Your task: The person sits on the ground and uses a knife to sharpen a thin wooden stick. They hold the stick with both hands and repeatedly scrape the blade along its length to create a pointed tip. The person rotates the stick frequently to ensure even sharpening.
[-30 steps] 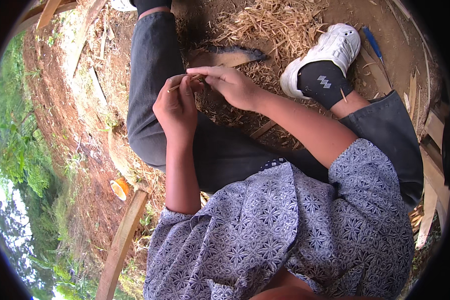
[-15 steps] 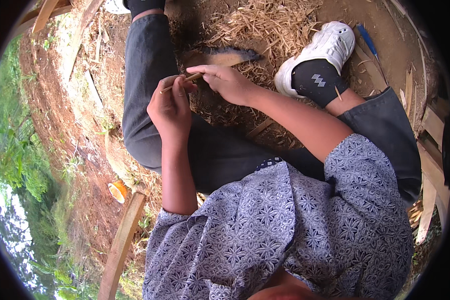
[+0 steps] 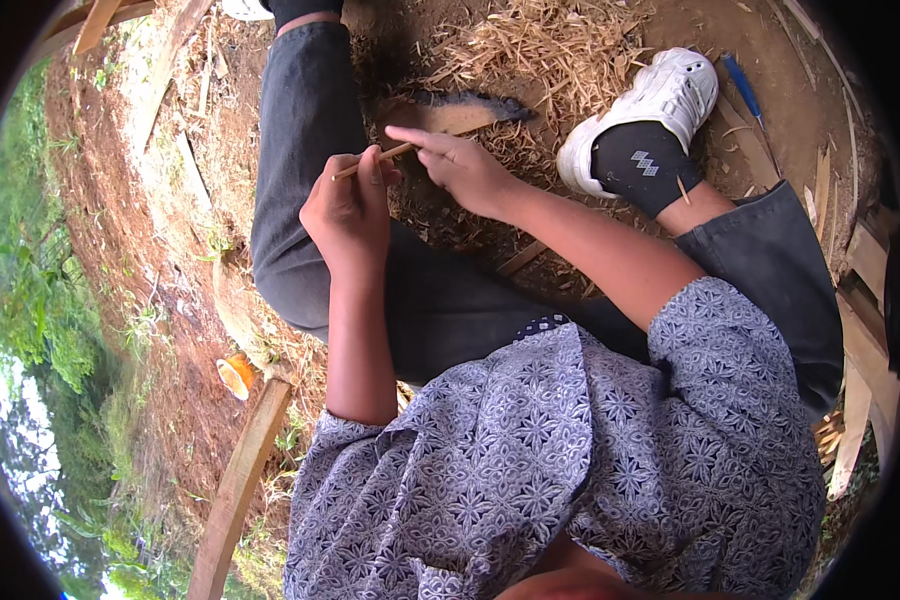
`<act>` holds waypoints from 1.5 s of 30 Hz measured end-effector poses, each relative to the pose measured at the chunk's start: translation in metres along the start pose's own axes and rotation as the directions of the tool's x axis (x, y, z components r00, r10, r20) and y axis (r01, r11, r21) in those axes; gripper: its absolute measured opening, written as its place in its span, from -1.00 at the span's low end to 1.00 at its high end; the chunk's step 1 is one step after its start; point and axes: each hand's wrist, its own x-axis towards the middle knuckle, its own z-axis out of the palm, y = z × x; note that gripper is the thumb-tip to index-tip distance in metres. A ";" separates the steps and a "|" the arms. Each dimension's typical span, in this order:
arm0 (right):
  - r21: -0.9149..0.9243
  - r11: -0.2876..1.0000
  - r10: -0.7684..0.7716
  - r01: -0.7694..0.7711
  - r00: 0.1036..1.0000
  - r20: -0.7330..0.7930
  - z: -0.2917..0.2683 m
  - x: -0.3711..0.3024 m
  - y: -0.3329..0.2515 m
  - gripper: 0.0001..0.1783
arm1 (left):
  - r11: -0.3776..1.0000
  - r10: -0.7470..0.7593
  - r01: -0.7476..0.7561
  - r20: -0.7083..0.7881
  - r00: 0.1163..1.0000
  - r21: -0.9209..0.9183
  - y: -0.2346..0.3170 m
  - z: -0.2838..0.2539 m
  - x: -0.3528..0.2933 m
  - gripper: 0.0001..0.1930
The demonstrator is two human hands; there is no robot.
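Observation:
A thin light-brown stick (image 3: 373, 159) runs between both hands above my lap. My left hand (image 3: 348, 205) is closed around its lower left part, thumb up against it. My right hand (image 3: 460, 165) pinches the other end, index finger stretched along the stick toward the left. Behind the hands, on the ground, lies a flat piece of wood with a dark tip (image 3: 457, 113). My legs in dark trousers spread to either side, the right foot in a white shoe (image 3: 650, 105).
A heap of pale wood shavings (image 3: 540, 45) covers the dirt ahead. A blue-handled tool (image 3: 745, 90) lies beside the shoe. Wooden slats (image 3: 855, 330) stack at the right. A plank (image 3: 238, 480) and an orange cut stump (image 3: 235, 375) sit at the left by the grassy slope.
Both hands have shifted slightly left and lower in view. The stick now shows more clearly, sticking out left of my left hand; the right index finger has straightened along it.

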 end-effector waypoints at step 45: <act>-0.180 0.970 0.162 -0.160 0.987 -0.004 -0.015 0.007 0.017 -0.48 | 0.998 -0.061 0.060 -0.037 0.997 -0.025 0.000 0.005 0.007 -0.75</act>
